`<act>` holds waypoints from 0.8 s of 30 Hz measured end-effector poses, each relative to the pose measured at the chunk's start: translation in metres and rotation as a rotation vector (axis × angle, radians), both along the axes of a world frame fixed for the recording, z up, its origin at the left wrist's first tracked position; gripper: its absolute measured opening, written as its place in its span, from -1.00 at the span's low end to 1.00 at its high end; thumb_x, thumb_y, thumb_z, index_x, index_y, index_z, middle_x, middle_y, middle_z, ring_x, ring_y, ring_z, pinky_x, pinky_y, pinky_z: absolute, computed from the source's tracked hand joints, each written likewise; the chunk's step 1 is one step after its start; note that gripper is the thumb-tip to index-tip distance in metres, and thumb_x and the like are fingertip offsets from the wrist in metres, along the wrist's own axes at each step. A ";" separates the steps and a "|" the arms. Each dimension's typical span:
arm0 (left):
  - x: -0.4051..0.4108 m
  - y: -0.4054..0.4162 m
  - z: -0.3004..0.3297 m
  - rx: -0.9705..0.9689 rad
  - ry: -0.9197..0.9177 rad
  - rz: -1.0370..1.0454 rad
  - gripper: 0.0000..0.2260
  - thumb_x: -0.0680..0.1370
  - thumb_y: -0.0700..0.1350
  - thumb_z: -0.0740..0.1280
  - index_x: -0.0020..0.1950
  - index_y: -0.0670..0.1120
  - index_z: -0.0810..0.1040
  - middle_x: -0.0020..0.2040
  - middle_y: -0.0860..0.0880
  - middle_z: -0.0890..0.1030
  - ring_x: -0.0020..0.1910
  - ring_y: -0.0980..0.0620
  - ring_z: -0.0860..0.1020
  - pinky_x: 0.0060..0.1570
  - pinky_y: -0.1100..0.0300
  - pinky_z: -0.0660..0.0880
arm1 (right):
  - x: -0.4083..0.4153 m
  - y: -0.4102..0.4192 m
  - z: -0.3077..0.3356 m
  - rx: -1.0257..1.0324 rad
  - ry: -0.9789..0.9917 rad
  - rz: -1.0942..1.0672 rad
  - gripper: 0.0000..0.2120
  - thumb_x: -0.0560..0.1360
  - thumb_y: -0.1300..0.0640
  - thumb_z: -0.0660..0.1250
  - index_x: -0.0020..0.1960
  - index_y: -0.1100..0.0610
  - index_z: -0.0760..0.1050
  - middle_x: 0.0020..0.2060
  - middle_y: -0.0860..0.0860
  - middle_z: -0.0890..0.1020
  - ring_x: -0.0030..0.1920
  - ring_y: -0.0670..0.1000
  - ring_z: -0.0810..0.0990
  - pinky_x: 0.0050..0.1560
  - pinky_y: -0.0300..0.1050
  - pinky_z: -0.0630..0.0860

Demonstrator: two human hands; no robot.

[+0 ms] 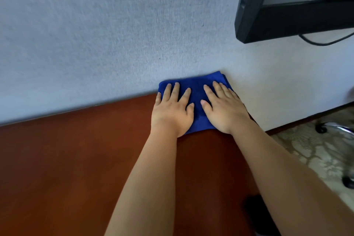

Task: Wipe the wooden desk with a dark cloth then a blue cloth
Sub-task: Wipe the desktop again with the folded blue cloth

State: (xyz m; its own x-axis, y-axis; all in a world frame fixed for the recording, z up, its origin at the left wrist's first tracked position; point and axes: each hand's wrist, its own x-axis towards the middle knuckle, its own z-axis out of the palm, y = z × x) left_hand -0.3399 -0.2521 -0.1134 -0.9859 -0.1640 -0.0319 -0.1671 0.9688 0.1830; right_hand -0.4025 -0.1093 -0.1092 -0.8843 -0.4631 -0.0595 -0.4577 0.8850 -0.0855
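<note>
With the blue cloth (197, 90) at the bench's (67, 159) far edge against the wall (95, 34), I keep both hands, left (172, 111) and right (224, 109), flat, fingers (177, 90) straight and spread, pressing evenly while wiping.

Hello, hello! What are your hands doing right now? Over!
Both hands flat, left hand and right hand pressing blue cloth. Cloth at desk back edge, against wall. Nothing in the way.

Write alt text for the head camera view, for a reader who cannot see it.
Both hands, left hand and right hand, press flat on a folded blue cloth at the far edge of a reddish-brown wooden desk, against a pale wall. A dark monitor hangs at upper right.
</note>
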 end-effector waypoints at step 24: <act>0.196 0.026 0.003 -0.030 -0.046 0.183 -0.52 0.66 0.11 -0.14 0.58 0.12 -0.15 0.59 -0.01 -0.20 0.55 0.00 -0.26 0.51 0.00 -0.24 | 0.175 0.011 0.005 -0.020 -0.031 0.243 -0.46 0.66 -0.10 -0.15 0.57 0.04 -0.18 0.56 0.05 -0.16 0.54 0.02 -0.19 0.51 -0.07 -0.23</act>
State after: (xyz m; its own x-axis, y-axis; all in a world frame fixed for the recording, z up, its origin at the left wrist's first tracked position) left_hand -0.1438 -0.2264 -0.1105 -0.9371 -0.3421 -0.0690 -0.3486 0.9264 0.1426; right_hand -0.2273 -0.0980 -0.1047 -0.7447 -0.6633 -0.0732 -0.6539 0.7472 -0.1189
